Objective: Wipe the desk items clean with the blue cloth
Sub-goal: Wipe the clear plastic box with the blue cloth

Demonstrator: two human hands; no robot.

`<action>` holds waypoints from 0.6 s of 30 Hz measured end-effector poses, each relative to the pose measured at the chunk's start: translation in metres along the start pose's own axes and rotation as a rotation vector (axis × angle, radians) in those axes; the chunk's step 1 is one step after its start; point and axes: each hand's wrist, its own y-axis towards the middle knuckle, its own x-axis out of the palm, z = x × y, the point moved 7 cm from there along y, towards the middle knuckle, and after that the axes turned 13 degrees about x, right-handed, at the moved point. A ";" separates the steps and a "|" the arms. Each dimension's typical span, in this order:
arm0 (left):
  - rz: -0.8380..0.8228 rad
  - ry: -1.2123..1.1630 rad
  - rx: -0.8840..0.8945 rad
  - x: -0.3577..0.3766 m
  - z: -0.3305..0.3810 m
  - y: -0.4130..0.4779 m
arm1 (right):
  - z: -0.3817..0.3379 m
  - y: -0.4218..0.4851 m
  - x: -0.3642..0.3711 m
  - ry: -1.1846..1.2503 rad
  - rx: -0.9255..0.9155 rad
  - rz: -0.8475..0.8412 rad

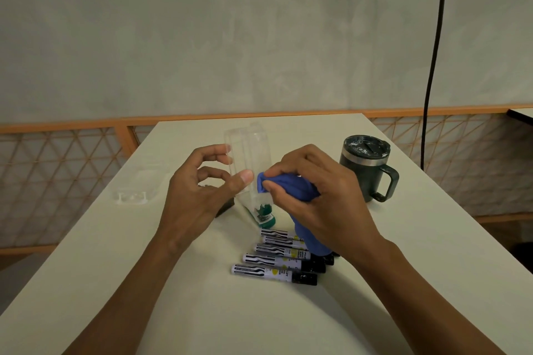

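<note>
Bare left hand (202, 190), right hand (314, 199), bare forearms (138, 282)

— What's sitting on that white table (115, 268)?
— A lidded dark mug (364, 173) at right, five markers (274, 261) side by side near the middle, a clear plastic piece (132, 196) over left.

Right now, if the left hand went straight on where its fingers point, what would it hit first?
The left hand would likely meet the clear container first; its thumb may already touch it.
</note>
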 end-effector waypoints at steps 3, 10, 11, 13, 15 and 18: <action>-0.007 -0.011 -0.003 0.002 0.001 0.000 | 0.001 -0.001 0.001 0.014 0.005 -0.004; -0.089 -0.071 0.040 0.015 0.008 -0.006 | 0.001 0.002 -0.015 0.075 0.071 0.248; -0.086 -0.073 0.049 0.015 0.008 -0.006 | 0.001 0.002 -0.014 0.078 0.078 0.245; -0.066 -0.073 0.060 0.012 0.008 -0.005 | 0.003 0.004 -0.012 0.095 0.097 0.203; -0.029 -0.082 0.056 0.007 0.007 -0.003 | 0.005 0.005 -0.007 0.119 0.113 0.121; 0.032 -0.080 0.040 0.000 0.005 -0.001 | 0.007 0.004 0.001 0.139 0.118 -0.021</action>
